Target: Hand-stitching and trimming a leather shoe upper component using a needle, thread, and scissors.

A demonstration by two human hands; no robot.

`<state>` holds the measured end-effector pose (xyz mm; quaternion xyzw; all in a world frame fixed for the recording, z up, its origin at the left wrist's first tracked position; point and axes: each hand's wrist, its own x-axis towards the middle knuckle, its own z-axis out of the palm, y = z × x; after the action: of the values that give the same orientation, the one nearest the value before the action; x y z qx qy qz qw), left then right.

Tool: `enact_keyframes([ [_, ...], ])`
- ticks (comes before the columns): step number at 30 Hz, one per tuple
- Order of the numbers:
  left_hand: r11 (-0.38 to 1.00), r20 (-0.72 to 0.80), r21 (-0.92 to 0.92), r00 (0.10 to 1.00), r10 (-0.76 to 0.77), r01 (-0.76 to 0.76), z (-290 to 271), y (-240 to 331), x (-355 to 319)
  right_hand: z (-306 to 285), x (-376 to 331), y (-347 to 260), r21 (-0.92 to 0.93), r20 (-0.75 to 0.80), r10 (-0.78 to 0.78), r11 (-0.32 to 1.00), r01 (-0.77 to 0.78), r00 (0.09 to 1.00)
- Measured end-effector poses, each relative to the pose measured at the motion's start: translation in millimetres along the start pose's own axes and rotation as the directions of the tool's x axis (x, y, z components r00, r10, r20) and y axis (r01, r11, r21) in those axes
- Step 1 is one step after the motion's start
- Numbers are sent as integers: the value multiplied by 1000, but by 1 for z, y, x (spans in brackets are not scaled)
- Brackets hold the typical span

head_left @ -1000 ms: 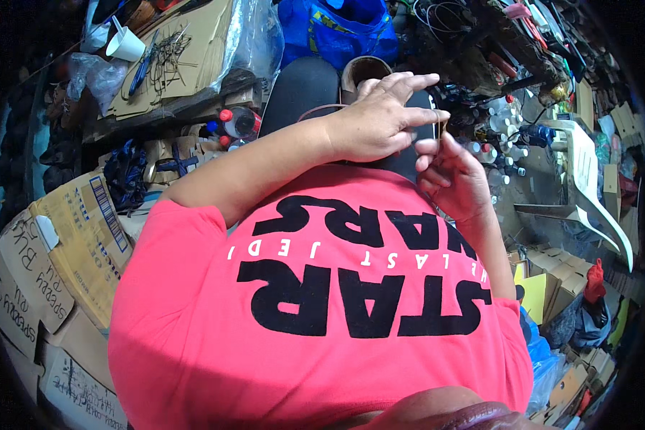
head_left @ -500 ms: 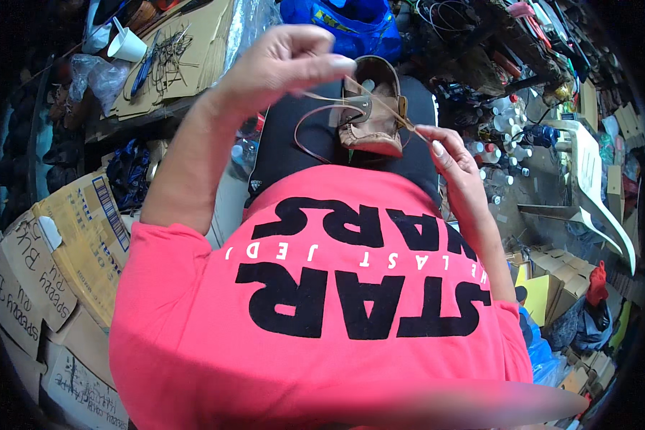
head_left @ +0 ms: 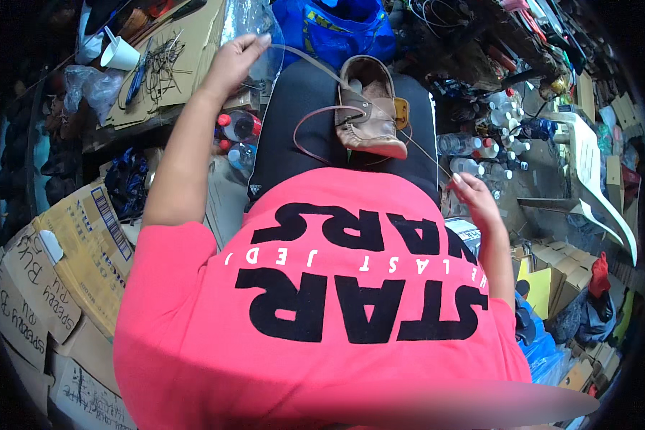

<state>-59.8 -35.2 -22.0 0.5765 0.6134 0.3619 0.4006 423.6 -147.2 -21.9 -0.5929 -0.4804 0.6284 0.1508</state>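
Here my left hand [head_left: 235,61] is raised out to the left, fingers pinched on a pale thread [head_left: 315,61] that runs back to the brown leather shoe [head_left: 370,115]. My right hand [head_left: 473,199] sits low on the right, fingertips closed on the other thread end [head_left: 426,154]; the two hands are well apart. The shoe lies on my lap, on the black trousers [head_left: 301,136], sole side toward me, with a dark cord loop [head_left: 304,132] hanging off it. Flattened brown cardboard boxes [head_left: 64,258] with black handwriting lie at lower left. Clear plastic bottles with red caps [head_left: 233,129] stand beside my left knee; more bottles [head_left: 484,140] cluster on the right. A blue bag [head_left: 337,29] sits ahead.
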Motion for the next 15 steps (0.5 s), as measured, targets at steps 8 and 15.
enact_keyframes([
  [8,929,729,-166,593,341,-331,123,144,-78,20,-48,-140,-108,441,-440,840,532,783],
  [15,900,896,-220,286,338,-376,71,175,-95,35,43,-125,-263,12,-312,916,304,950],
])
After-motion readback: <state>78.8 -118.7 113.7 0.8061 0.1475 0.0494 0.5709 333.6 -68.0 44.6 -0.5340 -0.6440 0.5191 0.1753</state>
